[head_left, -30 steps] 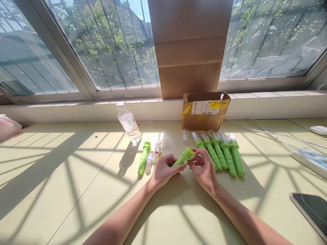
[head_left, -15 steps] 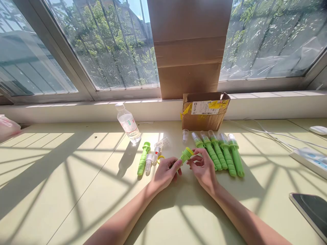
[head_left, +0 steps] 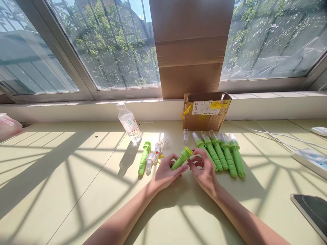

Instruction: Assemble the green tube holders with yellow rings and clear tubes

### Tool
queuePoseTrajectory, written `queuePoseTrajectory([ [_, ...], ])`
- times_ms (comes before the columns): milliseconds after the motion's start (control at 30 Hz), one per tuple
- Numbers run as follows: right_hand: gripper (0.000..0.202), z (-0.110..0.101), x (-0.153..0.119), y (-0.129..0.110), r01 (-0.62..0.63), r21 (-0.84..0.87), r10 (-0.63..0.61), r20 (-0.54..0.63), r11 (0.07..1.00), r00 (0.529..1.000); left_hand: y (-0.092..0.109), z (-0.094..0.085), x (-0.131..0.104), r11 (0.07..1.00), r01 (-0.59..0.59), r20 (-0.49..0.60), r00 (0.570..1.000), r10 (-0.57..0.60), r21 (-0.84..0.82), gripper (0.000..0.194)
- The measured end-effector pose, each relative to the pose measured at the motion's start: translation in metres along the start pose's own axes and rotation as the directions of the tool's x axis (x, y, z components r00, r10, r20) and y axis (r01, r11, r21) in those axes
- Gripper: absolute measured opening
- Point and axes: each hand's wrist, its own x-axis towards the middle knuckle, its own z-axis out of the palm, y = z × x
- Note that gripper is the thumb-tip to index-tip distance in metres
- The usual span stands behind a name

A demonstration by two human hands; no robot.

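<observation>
My left hand (head_left: 167,173) is wrapped round a green plastic handle (head_left: 180,161), tilted with its open threaded end up and to the right. Around that end sits a yellow ring (head_left: 188,151). At the ring's right side, the fingers of my right hand (head_left: 203,166) are bent in a pinch; their tips are partly hidden. Left of my hands lie another green handle (head_left: 144,159), a clear ribbed cap (head_left: 162,142), two small clear plastic pieces (head_left: 149,164) and a loose yellow ring (head_left: 160,158).
Several green handles with clear caps (head_left: 226,153) lie in a row on the right. A clear cap (head_left: 186,136) is before the cardboard box (head_left: 204,119). A water bottle (head_left: 129,124) stands at the left; a power strip (head_left: 310,161) and phone (head_left: 310,214) lie far right.
My left thumb has shifted down and away from the handle's neck, so more of the green body shows. My right hand stays by the yellow ring.
</observation>
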Motion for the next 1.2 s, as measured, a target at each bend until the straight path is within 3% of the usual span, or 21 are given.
queuePoseTrajectory([
  [300, 0.022, 0.001, 0.001, -0.002, -0.072, 0.011, 0.072, 0.02, 0.997, 0.997, -0.01, -0.003, 0.007, 0.998, -0.044, 0.004, 0.999, 0.044, -0.054, 0.038],
  [633, 0.019, 0.003, 0.0, -0.002, -0.076, 0.029, 0.077, -0.01, 0.997, 0.997, -0.001, -0.004, 0.002, 0.994, -0.077, 0.135, 0.987, 0.088, -0.083, 0.042],
  [800, 0.016, 0.003, 0.0, -0.005, -0.053, 0.02, 0.053, -0.007, 0.998, 0.999, 0.001, -0.002, 0.0, 0.997, -0.007, 0.08, 0.997, 0.012, -0.073, 0.032],
  [967, 0.016, 0.001, -0.001, -0.006, -0.02, 0.025, 0.02, 0.007, 0.999, 1.0, -0.002, 0.0, 0.001, 0.995, 0.029, 0.023, 0.999, -0.027, -0.099, 0.04],
  [1200, 0.016, 0.002, -0.001, -0.004, -0.023, 0.065, 0.023, -0.002, 0.998, 1.0, 0.0, -0.001, 0.003, 0.981, 0.026, 0.084, 0.996, -0.01, -0.192, 0.043],
])
